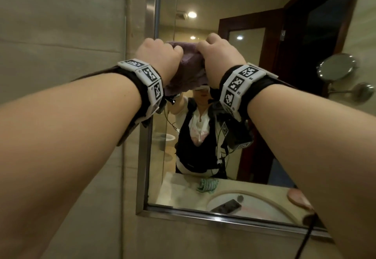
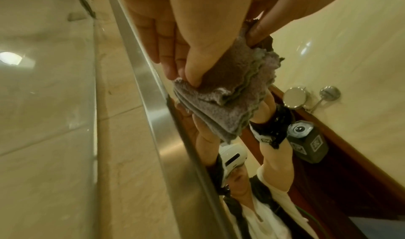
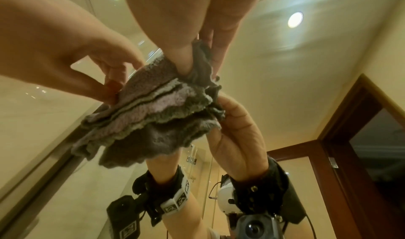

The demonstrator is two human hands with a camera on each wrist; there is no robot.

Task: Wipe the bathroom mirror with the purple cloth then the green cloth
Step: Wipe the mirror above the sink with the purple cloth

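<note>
While both arms reach up toward the mirror (image 1: 203, 116), the two hands meet near its upper left, at about 12 o'clock in the head view. The left hand (image 1: 158, 55) pinches the folded purple cloth (image 1: 189, 69) between thumb and fingers along one edge, its fingers (image 2: 166, 52) lying fairly straight behind the fabric. The right hand (image 1: 219, 55) grasps the opposite edge, thumb (image 3: 184, 59) pushed into the bunched layers. Whether the cloth touches the glass cannot be told.

Reflected at 6 o'clock, the green cloth (image 1: 206, 185) lies crumpled on the worktop (image 1: 183, 193) (seen only in reflection), just beside the sink (image 1: 254, 203), which holds a dark flat object (image 1: 225, 206) too blurred to name. A pink item (image 1: 297, 197) at 4 o'clock is cut off by the right forearm. A round shaving mirror (image 1: 335, 67) sticks out from the wall at 3 o'clock.
</note>
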